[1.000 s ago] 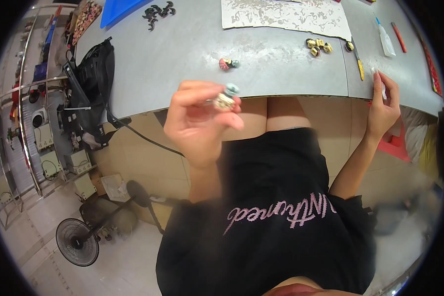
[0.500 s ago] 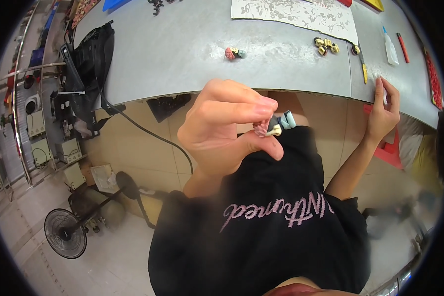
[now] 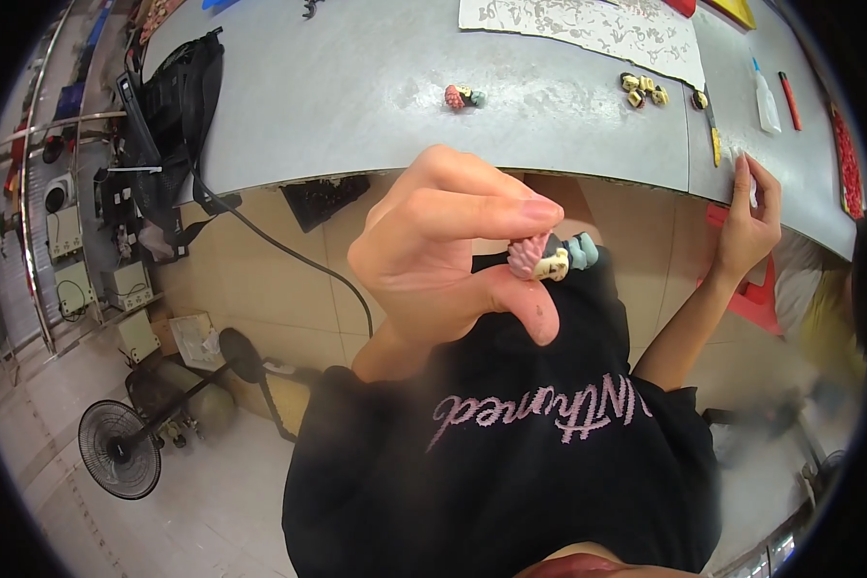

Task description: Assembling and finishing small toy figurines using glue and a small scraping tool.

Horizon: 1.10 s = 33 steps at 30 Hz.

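Grey bench [image 3: 337,106] stretches ahead; since a second ago, your left hand [image 3: 433,241] has turned the pink-haired figurine [image 3: 554,261], pinched in its fingers [image 3: 511,216] over your lap [image 3: 578,216], so its face shows better. Whether your right hand [image 3: 749,223] holds anything is unclear.

Pink script lettering [image 3: 570,414] on a black shirt [image 3: 501,511]
One line of joined, slanting lettering runs across the front of the black shirt at the near side; grey marks [image 3: 588,24] on the white sheet [image 3: 597,40] at the far side cannot be told as writing.
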Available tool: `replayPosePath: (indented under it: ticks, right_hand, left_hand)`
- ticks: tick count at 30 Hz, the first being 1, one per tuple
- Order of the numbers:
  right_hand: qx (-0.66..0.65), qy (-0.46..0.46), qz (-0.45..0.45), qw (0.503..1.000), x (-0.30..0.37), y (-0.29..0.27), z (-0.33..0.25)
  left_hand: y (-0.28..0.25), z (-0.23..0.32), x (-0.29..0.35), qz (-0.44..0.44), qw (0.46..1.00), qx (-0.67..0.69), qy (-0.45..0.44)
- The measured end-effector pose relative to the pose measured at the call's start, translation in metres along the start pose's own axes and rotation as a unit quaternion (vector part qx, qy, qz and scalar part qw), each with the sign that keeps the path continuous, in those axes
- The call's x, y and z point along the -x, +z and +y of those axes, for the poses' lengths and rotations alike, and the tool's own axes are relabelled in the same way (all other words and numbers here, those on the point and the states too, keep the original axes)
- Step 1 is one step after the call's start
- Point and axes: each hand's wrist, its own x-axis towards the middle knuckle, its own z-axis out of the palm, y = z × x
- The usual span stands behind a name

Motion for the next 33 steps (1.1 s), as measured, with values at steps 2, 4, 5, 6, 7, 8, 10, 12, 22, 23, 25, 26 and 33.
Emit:
replayPosePath:
  ticks: [2, 4, 5, 6, 7, 8, 10, 12, 22, 23, 25, 26, 33]
  right_hand:
    - [-0.003, -0.001, 0.0, 1.0, 0.0, 0.0, 0.0]
    - [-0.008, 0.001, -0.001, 1.0, 0.0, 0.0, -0.001]
    - [-0.007, 0.001, -0.001, 1.0, 0.0, 0.0, -0.001]
    - [-0.009, -0.003, -0.001, 1.0, 0.0, 0.0, 0.0]
    - [-0.01, -0.007, -0.001, 1.0, 0.0, 0.0, 0.0]
    - [-0.01, -0.007, -0.002, 1.0, 0.0, 0.0, 0.0]
    - [-0.003, -0.001, -0.004, 1.0, 0.0, 0.0, 0.0]
    - [-0.007, 0.001, -0.003, 1.0, 0.001, 0.0, 0.0]
    - [0.004, -0.002, -0.002, 1.0, 0.001, 0.0, -0.001]
    - [0.005, -0.002, -0.003, 1.0, 0.001, 0.0, -0.001]
    - [0.006, 0.004, -0.002, 1.0, 0.001, -0.001, 0.0]
    - [0.008, 0.004, -0.002, 1.0, 0.002, -0.001, -0.001]
    - [0.012, 0.009, -0.007, 1.0, 0.002, -0.001, -0.002]
  left_hand:
    - [0.0, 0.001, 0.0, -0.001, 1.0, 0.001, -0.005]
    - [0.001, 0.003, -0.001, -0.003, 0.999, 0.027, -0.02]
    - [0.001, 0.003, 0.0, -0.003, 0.999, 0.027, -0.02]
    - [0.002, 0.004, 0.0, -0.001, 0.999, 0.035, -0.028]
    - [0.002, 0.004, 0.0, 0.002, 0.998, 0.042, -0.036]
    - [0.003, 0.004, 0.0, 0.002, 0.998, 0.042, -0.036]
    - [0.006, 0.003, 0.0, 0.005, 0.994, 0.098, -0.05]
    - [0.009, 0.002, 0.001, 0.009, 0.989, 0.135, -0.062]
    - [0.021, 0.005, 0.004, 0.052, 0.96, 0.247, -0.122]
    - [0.022, 0.006, 0.004, 0.053, 0.96, 0.247, -0.122]
    - [0.022, 0.009, 0.004, 0.055, 0.945, 0.28, -0.161]
    - [0.023, 0.009, 0.004, 0.055, 0.944, 0.281, -0.162]
    - [0.025, 0.005, 0.005, 0.061, 0.917, 0.356, -0.169]
